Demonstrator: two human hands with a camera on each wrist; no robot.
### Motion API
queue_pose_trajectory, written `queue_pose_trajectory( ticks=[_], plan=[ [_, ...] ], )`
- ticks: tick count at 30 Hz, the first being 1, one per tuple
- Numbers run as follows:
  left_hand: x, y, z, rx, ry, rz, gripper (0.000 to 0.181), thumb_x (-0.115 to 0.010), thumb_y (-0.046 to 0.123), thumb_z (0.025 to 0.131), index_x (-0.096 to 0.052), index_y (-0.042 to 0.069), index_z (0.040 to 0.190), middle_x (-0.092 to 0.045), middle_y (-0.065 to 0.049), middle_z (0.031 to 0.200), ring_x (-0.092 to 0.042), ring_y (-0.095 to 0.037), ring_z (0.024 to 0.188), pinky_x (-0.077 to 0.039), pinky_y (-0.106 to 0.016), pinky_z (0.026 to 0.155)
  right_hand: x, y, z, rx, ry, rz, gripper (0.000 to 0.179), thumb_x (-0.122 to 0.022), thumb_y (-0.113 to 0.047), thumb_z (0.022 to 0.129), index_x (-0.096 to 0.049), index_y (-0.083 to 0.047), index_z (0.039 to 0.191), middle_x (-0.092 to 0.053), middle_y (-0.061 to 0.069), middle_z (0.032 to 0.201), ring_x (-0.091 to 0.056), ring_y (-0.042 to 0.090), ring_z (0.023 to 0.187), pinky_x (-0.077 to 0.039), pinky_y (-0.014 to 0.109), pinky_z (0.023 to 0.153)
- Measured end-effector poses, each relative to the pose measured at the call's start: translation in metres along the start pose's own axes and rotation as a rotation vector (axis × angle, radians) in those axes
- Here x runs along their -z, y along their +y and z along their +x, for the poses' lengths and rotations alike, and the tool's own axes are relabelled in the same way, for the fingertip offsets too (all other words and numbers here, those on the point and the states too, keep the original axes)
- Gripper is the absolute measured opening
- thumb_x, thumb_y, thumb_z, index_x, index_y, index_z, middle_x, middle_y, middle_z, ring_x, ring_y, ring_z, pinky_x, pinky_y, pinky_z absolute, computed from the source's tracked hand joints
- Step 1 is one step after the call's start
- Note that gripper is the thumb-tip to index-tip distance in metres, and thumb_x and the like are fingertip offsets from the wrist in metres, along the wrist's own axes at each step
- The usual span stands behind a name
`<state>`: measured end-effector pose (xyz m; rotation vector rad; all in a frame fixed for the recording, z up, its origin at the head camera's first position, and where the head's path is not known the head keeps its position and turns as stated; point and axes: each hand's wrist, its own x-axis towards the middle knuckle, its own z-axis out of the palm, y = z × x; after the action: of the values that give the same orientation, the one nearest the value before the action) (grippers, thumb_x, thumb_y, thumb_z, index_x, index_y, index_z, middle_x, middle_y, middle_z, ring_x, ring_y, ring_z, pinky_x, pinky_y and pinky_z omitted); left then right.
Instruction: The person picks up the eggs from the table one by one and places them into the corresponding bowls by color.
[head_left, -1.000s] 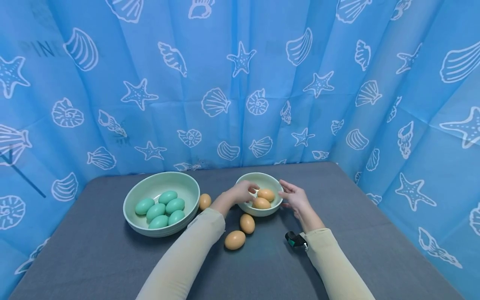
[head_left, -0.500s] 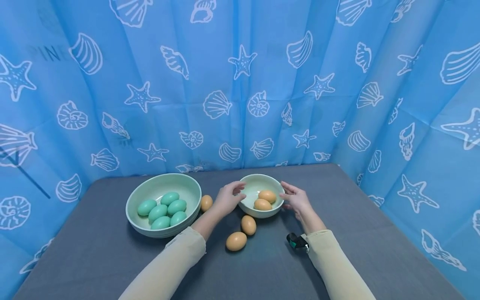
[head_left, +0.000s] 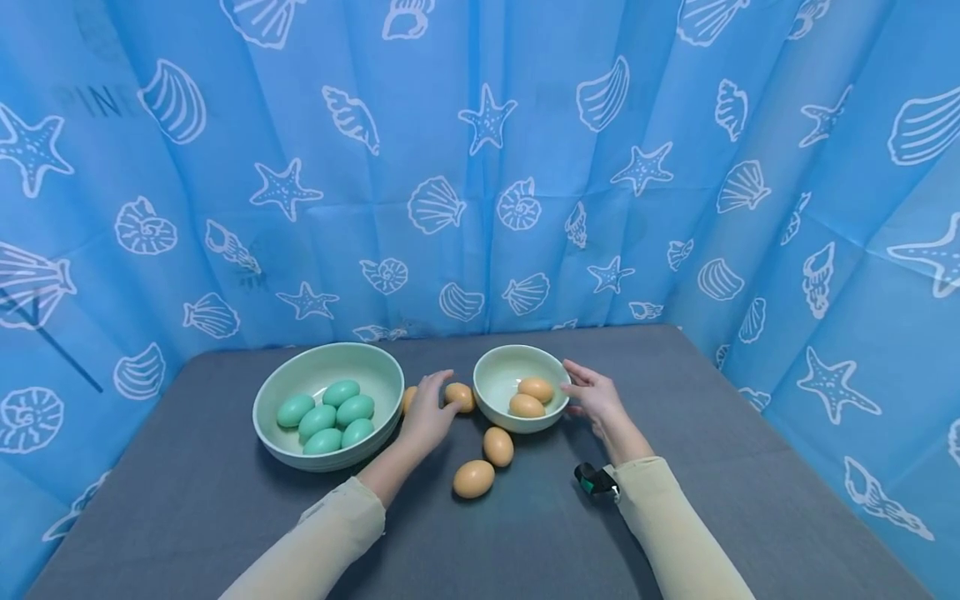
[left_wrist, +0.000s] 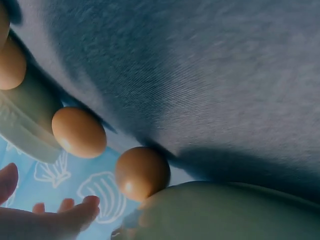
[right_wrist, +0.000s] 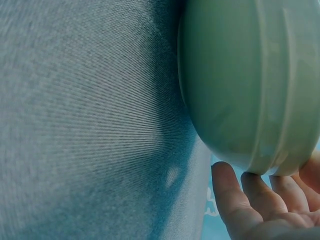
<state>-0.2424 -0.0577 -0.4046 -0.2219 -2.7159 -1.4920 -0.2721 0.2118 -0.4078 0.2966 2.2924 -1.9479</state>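
My left hand point(head_left: 429, 414), fingers loosely bent, is between the two bowls; a brown egg point(head_left: 461, 397) lies just past its fingertips. In the left wrist view its fingers show apart from the eggs. A second brown egg point(left_wrist: 143, 173), partly hidden by this hand in the head view, lies against the large bowl. My right hand point(head_left: 597, 402) holds the small green bowl point(head_left: 521, 426) at its right side, thumb at the rim and fingertips point(right_wrist: 225, 175) on the outer wall. Two brown eggs point(head_left: 536, 388) lie in this bowl.
Left stands the large green bowl point(head_left: 330, 460) with several green eggs point(head_left: 317, 422). Two brown eggs, a nearer one point(head_left: 473, 479) and a farther one point(head_left: 498, 447), lie before the small bowl on the grey cloth point(head_left: 540, 533). A blue curtain point(head_left: 480, 242) hangs behind.
My left hand has moved left, from over the small bowl to between the bowls. The brown egg left of the small bowl has come into view. The right hand stays on the bowl.
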Motion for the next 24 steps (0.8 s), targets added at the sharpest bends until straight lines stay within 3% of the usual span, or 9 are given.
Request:
queue_pose_trajectory(
  ticks=[9,13,17,21,24],
  plan=[
    [0.006,-0.018,-0.013,-0.022,0.008,0.084,0.057,-0.063,0.005,0.097,-0.041,-0.001,0.149,-0.04,-0.025,0.154,-0.037,-0.042,0.143,-0.036,-0.058,0.114,-0.001,-0.003,-0.001,-0.021,0.001,0.009,0.055,-0.051,-0.005,0.104,-0.035,-0.008,0.156,-0.031,0.014,0.162,-0.032,0.033,0.148,-0.051,0.045,0.102],
    [0.008,-0.023,-0.017,-0.03,0.013,0.145,0.063,-0.065,0.006,0.096,-0.036,-0.004,0.152,-0.047,-0.026,0.144,-0.049,-0.041,0.132,-0.044,-0.056,0.107,-0.001,-0.004,-0.002,-0.022,0.003,0.004,0.055,-0.052,-0.005,0.104,-0.035,-0.008,0.156,-0.03,0.014,0.162,-0.033,0.033,0.148,-0.054,0.038,0.094],
    [0.007,-0.024,-0.02,0.038,0.016,0.182,0.076,-0.067,0.01,0.096,-0.024,-0.007,0.155,-0.064,-0.018,0.115,-0.065,-0.029,0.097,-0.055,-0.044,0.082,-0.001,-0.003,-0.001,-0.017,0.004,-0.002,0.055,-0.051,-0.005,0.104,-0.035,-0.008,0.156,-0.031,0.014,0.162,-0.034,0.033,0.148,-0.053,0.041,0.098],
    [0.003,-0.026,-0.02,0.156,0.003,0.209,0.087,-0.068,0.017,0.097,-0.011,-0.011,0.156,-0.064,-0.005,0.076,-0.059,-0.016,0.062,-0.046,-0.03,0.056,-0.001,-0.002,-0.001,-0.012,0.001,-0.007,0.054,-0.05,-0.006,0.105,-0.034,-0.008,0.156,-0.03,0.014,0.162,-0.033,0.034,0.148,-0.047,0.05,0.107],
    [0.0,-0.028,-0.019,0.207,-0.005,0.202,0.091,-0.067,0.019,0.097,-0.004,-0.013,0.155,-0.06,-0.003,0.064,-0.054,-0.013,0.051,-0.04,-0.026,0.047,-0.002,-0.002,0.0,-0.016,0.002,-0.01,0.053,-0.05,-0.007,0.105,-0.035,-0.008,0.156,-0.03,0.013,0.162,-0.033,0.034,0.148,-0.046,0.052,0.109]
  ],
)
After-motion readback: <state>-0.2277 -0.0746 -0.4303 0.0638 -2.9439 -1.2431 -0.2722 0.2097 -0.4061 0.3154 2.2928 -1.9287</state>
